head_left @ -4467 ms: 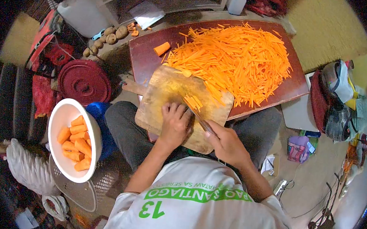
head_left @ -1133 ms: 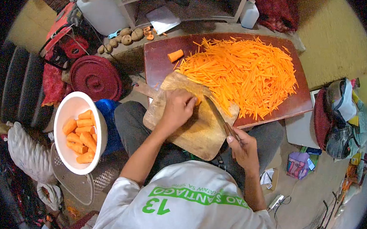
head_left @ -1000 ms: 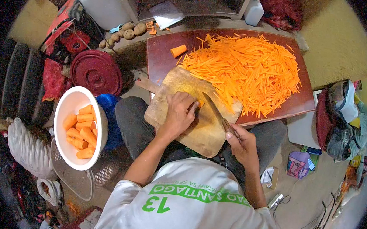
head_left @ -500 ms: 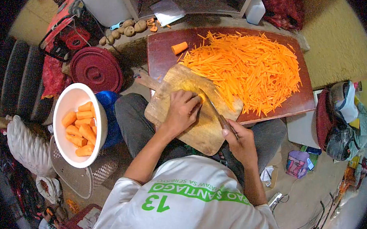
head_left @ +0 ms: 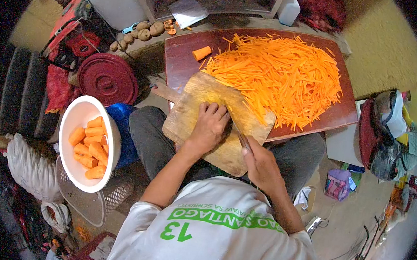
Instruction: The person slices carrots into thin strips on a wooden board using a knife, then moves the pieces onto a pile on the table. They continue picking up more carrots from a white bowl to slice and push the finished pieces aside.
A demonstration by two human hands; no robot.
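Note:
My left hand [head_left: 209, 126] is on the wooden cutting board [head_left: 186, 97], its fingers curled and pressed down; what lies beneath them is hidden. In my right hand [head_left: 261, 165] is the handle of a knife [head_left: 236, 127], whose blade runs up the board just beside my left fingertips. The board tilts over my lap and rests against a dark red table [head_left: 182, 51]. A big heap of orange carrot strips [head_left: 280, 77] covers much of that table, touching the board's far right side. One carrot piece [head_left: 202, 53] lies apart at the upper left of the heap.
To the left stands a white bowl [head_left: 66, 142] with several peeled carrots [head_left: 91, 146]. Beyond it is a dark red lid [head_left: 108, 80]. Several potatoes [head_left: 144, 34] lie on a ledge behind. Bags and a pink-purple pouch [head_left: 338, 184] are on the right.
My right hand has moved left and slightly down with the knife, bringing the blade closer to my left fingers. My left hand stays on the board, its fingers slightly shifted.

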